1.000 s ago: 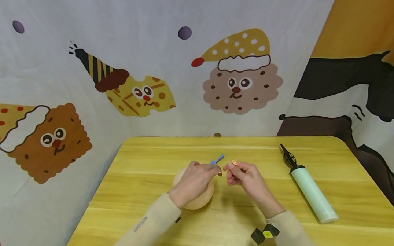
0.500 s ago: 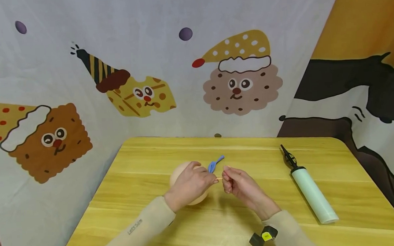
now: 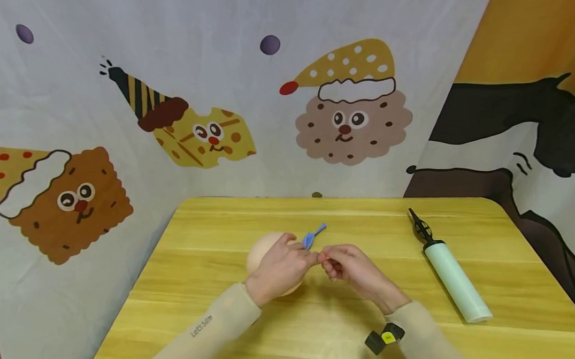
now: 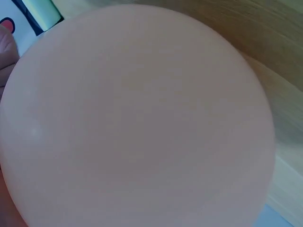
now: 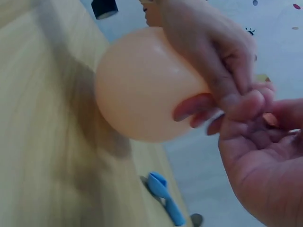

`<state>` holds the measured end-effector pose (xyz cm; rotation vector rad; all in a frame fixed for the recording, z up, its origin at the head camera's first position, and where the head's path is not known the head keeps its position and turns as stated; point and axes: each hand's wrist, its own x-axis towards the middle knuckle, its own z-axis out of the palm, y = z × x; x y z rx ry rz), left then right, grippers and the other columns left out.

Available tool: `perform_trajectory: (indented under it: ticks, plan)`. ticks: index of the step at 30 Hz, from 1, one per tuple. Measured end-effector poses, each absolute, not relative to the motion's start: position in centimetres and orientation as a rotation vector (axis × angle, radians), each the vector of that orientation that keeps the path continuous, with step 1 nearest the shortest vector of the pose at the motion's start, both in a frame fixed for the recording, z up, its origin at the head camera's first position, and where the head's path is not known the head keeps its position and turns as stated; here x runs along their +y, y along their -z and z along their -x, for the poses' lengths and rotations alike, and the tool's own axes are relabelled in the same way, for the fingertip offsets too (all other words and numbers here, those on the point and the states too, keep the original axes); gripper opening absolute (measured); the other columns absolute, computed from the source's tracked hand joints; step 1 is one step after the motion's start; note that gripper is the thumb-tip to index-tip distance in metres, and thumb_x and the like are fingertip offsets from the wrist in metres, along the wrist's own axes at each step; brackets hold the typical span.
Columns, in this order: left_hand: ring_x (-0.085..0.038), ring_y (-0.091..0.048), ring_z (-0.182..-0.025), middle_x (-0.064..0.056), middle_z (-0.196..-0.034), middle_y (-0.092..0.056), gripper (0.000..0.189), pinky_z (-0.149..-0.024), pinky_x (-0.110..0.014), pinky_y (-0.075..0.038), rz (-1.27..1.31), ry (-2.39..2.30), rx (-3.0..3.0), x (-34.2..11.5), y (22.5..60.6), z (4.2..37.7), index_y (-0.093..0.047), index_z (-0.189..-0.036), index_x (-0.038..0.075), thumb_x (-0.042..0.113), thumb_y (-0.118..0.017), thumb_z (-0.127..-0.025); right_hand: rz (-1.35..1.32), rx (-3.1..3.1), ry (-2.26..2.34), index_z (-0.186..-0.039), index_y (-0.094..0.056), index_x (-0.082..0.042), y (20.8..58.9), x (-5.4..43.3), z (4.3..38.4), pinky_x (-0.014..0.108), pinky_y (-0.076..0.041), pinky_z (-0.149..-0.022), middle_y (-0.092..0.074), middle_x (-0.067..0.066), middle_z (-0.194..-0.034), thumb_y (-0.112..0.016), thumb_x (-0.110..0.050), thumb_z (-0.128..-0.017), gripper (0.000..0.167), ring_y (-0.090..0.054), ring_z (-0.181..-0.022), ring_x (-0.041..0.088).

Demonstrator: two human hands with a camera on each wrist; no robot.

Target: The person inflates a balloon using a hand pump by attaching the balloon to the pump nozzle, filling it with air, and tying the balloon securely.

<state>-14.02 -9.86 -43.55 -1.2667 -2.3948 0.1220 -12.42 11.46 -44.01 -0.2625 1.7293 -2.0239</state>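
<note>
- Noted at the near side of the yellow wood-grain table (image 3: 330, 327): two beige long sleeves (image 3: 222, 332), with dark lettering on the left one, too small to read for certain.
- Fixed at the right cuff: a black blocky device with a yellow label (image 3: 386, 338).
- Toward the table's right edge: a hand pump with a pale mint-green cylinder and black nozzle (image 3: 458, 282), lying lengthwise, nozzle directed at the far edge, well apart from both hands.
- About midway between left and right edges: the right hand (image 3: 356, 273), with fingers curled inward, pinching the small orange mouth end of a round, inflated, peach-coloured rubber balloon (image 5: 142, 85).
- Directly left, in contact with the right fingertips: the left hand (image 3: 282, 264), bent across the peach balloon with fingers curled at the neck, gripping there; exact hold partly hidden.
- Peach balloon: located left of the table's middle, beneath the left hand; contact with the tabletop impossible to tell.
- Just beyond the left fingers, on the tabletop: a limp, uninflated blue rubber balloon (image 3: 308, 240), narrow end toward the far edge.
- Past the far edge: a hanging white cloth printed with cartoon biscuits and cheese in hats (image 3: 214, 38).
</note>
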Motion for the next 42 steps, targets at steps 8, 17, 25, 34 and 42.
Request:
perform_trajectory:
  ticks: [8,17,25,34,42]
  plan:
    - [-0.010,-0.065,-0.070,0.008,-0.074,-0.070,0.020,-0.094,-0.038,-0.053,1.223,-0.068,-2.409,-10.1,43.5,14.5,-0.068,-0.084,0.022,0.024,-0.067,-0.103,0.457,2.107,1.913,-0.120,-0.063,0.013,43.3,11.8,12.1,0.029,-0.060,-0.072,-0.064,0.009,-0.087,-0.050,-0.011,-0.111,0.029,-0.063,-0.077,0.015]
    - [-0.011,-0.068,-0.078,0.010,-0.082,-0.074,0.007,-0.093,-0.039,-0.053,1.267,-0.227,-2.403,-10.0,43.7,14.5,-0.073,-0.091,0.023,0.019,-0.073,-0.097,0.961,2.962,0.872,-0.106,-0.073,-0.006,43.5,11.6,11.9,0.021,-0.049,-0.058,-0.057,-0.012,-0.069,-0.066,0.002,-0.098,0.014,-0.046,-0.058,-0.002]
    - [-0.011,-0.068,-0.080,0.011,-0.080,-0.074,0.014,-0.093,-0.038,-0.053,1.262,-0.282,-2.417,-9.7,43.9,14.4,-0.074,-0.090,0.024,0.029,-0.069,-0.102,1.080,2.903,0.683,-0.096,-0.068,-0.009,43.0,11.9,12.1,0.021,-0.045,-0.055,-0.053,-0.011,-0.071,-0.064,-0.003,-0.101,0.008,-0.045,-0.060,0.002]
    - [-0.011,-0.065,-0.081,0.013,-0.080,-0.073,0.012,-0.093,-0.037,-0.051,1.265,-0.331,-2.389,-9.2,44.1,14.2,-0.072,-0.089,0.025,0.016,-0.071,-0.097,0.944,3.083,0.485,-0.067,-0.042,-0.019,43.7,10.8,11.5,0.024,-0.028,-0.043,-0.031,-0.009,-0.056,-0.059,-0.016,-0.096,0.033,-0.029,-0.050,0.006]
    - [-0.011,-0.068,-0.083,0.012,-0.084,-0.075,0.009,-0.097,-0.039,-0.052,1.258,-0.283,-2.404,-9.9,44.0,14.5,-0.072,-0.090,0.024,0.017,-0.074,-0.095,0.990,3.109,0.619,-0.074,-0.047,-0.018,44.7,10.8,11.5,0.022,-0.032,-0.045,-0.034,-0.011,-0.059,-0.059,-0.016,-0.106,0.034,-0.032,-0.051,0.003]
